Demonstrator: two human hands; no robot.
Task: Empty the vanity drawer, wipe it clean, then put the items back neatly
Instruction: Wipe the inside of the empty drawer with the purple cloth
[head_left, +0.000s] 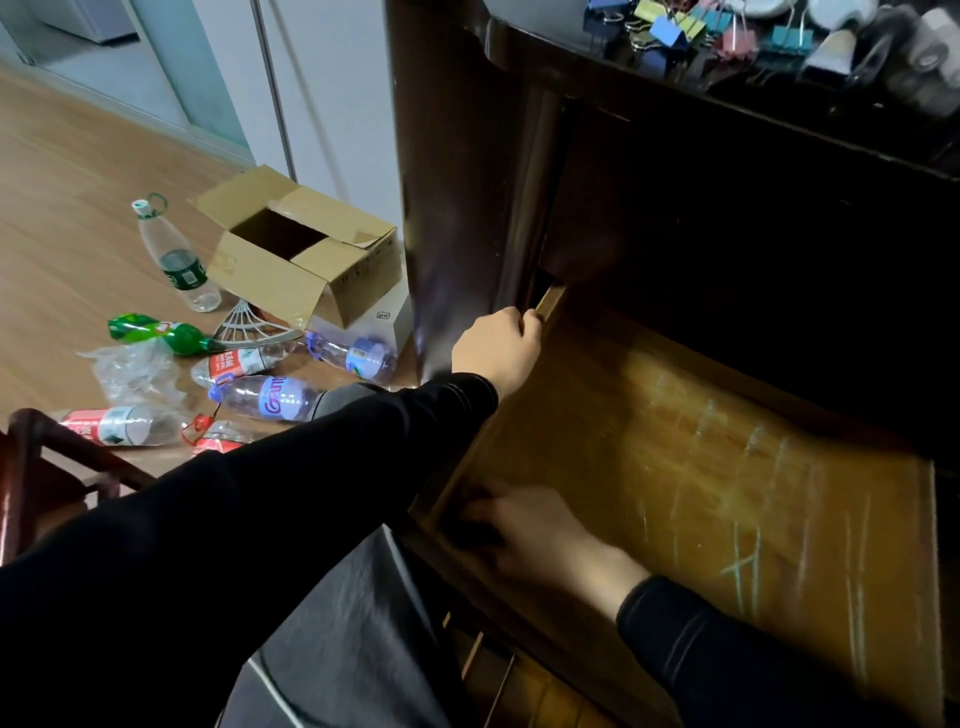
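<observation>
- The drawer stands pulled out from the vanity. Its yellow-brown wooden bottom is bare and shows pale scratch marks towards its right side.
- Your left hand is at the drawer's left side wall, at the far end where the wall meets the vanity. Its fingers are curled together over the top edge of that wall and grip it.
- Your right hand lies inside the drawer at its near left corner, palm down, with the fingers reaching into the corner. The hand is blurred, and a dark patch sits under the fingertips. I cannot tell whether the fingers are spread flat or closed on something.
- Both of your arms are in black sleeves, and the left one crosses over to the drawer from its left.
- Above the drawer, on the vanity top, sits a heap of coloured binder clips beside some blurred containers.
- Left of the drawer, on the wooden floor, an open cardboard box stands against the vanity's side.
- In front of the box several plastic bottles lie scattered, one of them green.
- Further left of the drawer, part of a dark wooden chair shows at the edge.
</observation>
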